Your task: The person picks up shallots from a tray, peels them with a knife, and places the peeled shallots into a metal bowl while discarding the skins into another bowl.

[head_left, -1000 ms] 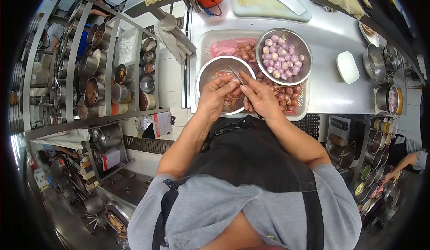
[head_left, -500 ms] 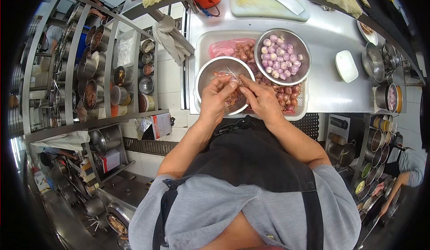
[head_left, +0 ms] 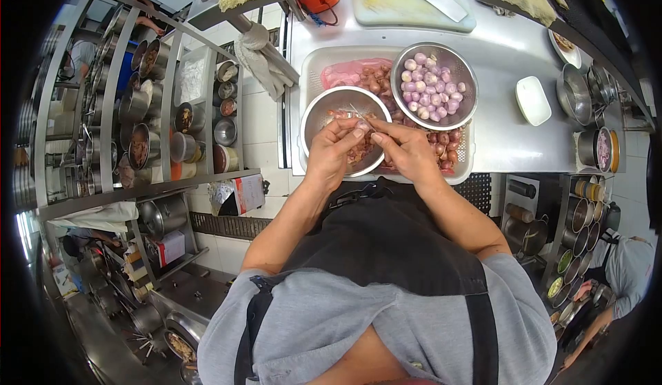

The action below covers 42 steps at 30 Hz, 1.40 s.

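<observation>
Now | left hand [head_left: 329, 154] pinching shallot [head_left: 362, 126] | right hand [head_left: 408, 152] closed on knife [head_left: 354, 110] | above bowl [head_left: 312, 114]

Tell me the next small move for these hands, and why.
Probably strip the skin and let it drop: left hand and right hand pinch one shallot above the peelings bowl, while peeled ones lie in the colander beside it.

No legible writing
The red-and-white box [head_left: 249, 190] bears print (too small to read); the second box [head_left: 169, 245] lower down is likewise blurred.
</observation>
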{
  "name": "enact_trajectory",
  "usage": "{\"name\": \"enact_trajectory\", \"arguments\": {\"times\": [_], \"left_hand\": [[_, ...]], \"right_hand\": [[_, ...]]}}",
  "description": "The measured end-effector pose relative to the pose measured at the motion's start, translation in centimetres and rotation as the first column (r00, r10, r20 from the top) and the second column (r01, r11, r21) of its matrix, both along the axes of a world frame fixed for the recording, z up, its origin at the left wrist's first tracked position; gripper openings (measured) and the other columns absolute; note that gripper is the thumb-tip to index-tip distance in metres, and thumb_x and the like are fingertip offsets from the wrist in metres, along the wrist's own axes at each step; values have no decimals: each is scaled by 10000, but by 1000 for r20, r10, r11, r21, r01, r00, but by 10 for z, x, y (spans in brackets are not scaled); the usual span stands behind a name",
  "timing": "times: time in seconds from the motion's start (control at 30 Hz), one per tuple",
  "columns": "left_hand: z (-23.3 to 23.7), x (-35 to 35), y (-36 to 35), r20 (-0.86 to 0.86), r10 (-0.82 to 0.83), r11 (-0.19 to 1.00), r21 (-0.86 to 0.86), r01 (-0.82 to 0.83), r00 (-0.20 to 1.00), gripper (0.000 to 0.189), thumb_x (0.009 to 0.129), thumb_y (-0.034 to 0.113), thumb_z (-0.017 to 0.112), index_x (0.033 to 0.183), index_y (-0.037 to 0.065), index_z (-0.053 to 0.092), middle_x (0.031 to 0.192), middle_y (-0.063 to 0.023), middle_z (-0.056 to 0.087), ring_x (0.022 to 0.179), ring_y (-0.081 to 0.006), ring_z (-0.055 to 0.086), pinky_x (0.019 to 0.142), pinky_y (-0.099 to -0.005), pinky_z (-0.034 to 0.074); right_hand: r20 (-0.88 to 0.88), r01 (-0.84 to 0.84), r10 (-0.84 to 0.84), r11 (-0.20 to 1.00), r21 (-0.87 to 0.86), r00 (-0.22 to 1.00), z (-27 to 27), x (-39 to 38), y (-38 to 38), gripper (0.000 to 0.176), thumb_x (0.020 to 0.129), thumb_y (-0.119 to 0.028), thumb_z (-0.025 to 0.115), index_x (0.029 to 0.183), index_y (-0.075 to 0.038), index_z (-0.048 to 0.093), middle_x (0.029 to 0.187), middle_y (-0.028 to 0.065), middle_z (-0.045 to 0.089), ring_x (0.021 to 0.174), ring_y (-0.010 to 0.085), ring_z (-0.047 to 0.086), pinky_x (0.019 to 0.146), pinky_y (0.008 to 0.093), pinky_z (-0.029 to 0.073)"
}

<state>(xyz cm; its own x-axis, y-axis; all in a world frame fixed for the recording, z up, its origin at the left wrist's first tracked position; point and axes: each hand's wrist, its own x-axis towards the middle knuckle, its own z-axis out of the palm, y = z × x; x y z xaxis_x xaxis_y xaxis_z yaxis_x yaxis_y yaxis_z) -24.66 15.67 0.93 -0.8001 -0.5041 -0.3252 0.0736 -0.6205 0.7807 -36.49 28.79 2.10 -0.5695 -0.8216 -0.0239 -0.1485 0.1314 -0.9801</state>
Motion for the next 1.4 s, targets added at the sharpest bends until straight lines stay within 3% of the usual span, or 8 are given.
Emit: {"name": "enact_trajectory", "arguments": {"times": [0.23,0.37,0.43,0.53,0.93,0.97,1.03,1.4], "left_hand": [[7,4,-8,-88,-113,993,6,114,990,260,913,69,606,1155,-20,575,1073,-99,642,978,-153,609,881,-290,481],[6,5,-10,-72,-118,993,-24,116,990,261,914,47,593,1165,-24,569,1081,-106,634,976,-157,607,868,-291,486],[0,7,-12,-41,-119,992,-56,117,992,256,915,32,584,1163,-29,569,1082,-107,628,983,-158,605,855,-292,492],[-1,9,-13,-39,-136,989,-62,133,990,227,914,19,572,1141,9,578,1080,-96,634,1013,-165,592,913,-311,452],[9,11,-9,37,-112,976,-186,117,993,274,905,45,603,1164,-41,575,1103,-107,633,1017,-158,597,887,-289,481],[9,12,-10,37,-110,976,-187,115,993,274,905,45,603,1164,-41,575,1103,-107,633,1017,-158,597,887,-289,481],[10,11,-11,14,-142,979,-144,142,990,298,903,2,580,1200,-17,562,1086,-101,633,1042,-177,584,920,-315,450],[15,9,-9,160,-152,965,-188,181,975,329,899,27,592,1223,-13,551,1098,-115,623,1005,-176,603,867,-299,480]], "right_hand": [[639,11,53,995,-97,767,-4,-12,0,332,942,-113,577,1237,38,568,842,70,651,538,76,519,457,195,419],[503,-39,61,998,-55,862,0,-9,4,344,932,-128,591,1248,6,580,850,73,655,552,72,535,487,204,427],[38,-134,131,987,93,991,11,-5,7,377,909,-160,620,1262,-32,588,858,88,662,615,88,570,556,235,454],[-140,-93,86,995,-42,986,12,0,5,404,890,-196,633,1268,-60,590,880,123,671,691,138,608,648,288,479],[-325,-130,82,983,-127,942,2,-5,2,382,914,-180,594,1278,-66,582,895,145,679,693,190,620,671,302,506],[-325,-132,84,983,-128,942,2,-6,3,382,914,-180,594,1278,-66,582,895,145,679,693,190,620,671,302,506],[460,-147,143,989,-27,876,1,-8,5,348,939,-127,567,1278,-45,579,816,84,650,572,106,543,528,233,458],[329,-166,134,984,71,935,7,-2,2,362,941,-139,580,1293,-54,567,787,28,621,535,46,490,472,194,410]]}}
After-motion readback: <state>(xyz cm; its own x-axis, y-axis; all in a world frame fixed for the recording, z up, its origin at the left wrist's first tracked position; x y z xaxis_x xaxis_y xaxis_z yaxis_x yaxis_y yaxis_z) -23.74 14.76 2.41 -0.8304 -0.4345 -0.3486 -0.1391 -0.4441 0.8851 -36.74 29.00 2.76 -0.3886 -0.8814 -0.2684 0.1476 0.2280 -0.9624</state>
